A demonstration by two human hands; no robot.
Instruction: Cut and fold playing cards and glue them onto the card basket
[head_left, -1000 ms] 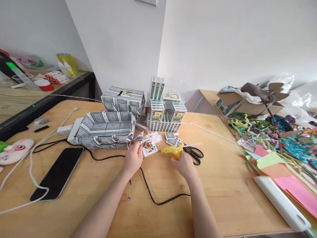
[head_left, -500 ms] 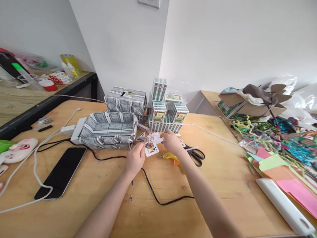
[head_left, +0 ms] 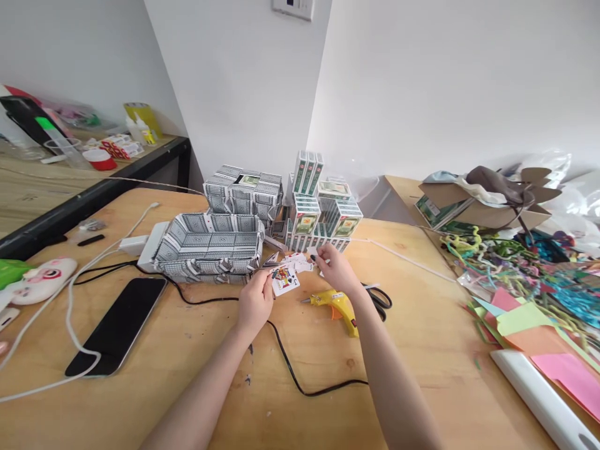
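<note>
My left hand (head_left: 256, 300) is closed, pinching a face-up jack playing card (head_left: 284, 282) by its left edge. Behind that card lie more playing cards (head_left: 299, 260), partly overlapping. My right hand (head_left: 334, 267) hovers just right of them, its thumb and fingers pinched on a small white piece of card (head_left: 312, 250). Under the right wrist a yellow hot glue gun (head_left: 335, 301) rests on the table, with black-handled scissors (head_left: 383, 301) partly hidden behind the forearm. Close behind the left hand stands an open tray built of folded cards (head_left: 210, 240).
A second folded-card structure (head_left: 244, 190) and stacked green card boxes (head_left: 307, 215) stand at the back. A phone (head_left: 117, 325) and cables lie left. Coloured paper (head_left: 529, 319), pipe cleaners (head_left: 529, 269) and a cardboard box (head_left: 487, 194) fill the right side.
My right hand has drawn back from the loose cards, a small white piece now showing in its fingers. The left hand keeps hold of the jack. The view has shifted slightly.
</note>
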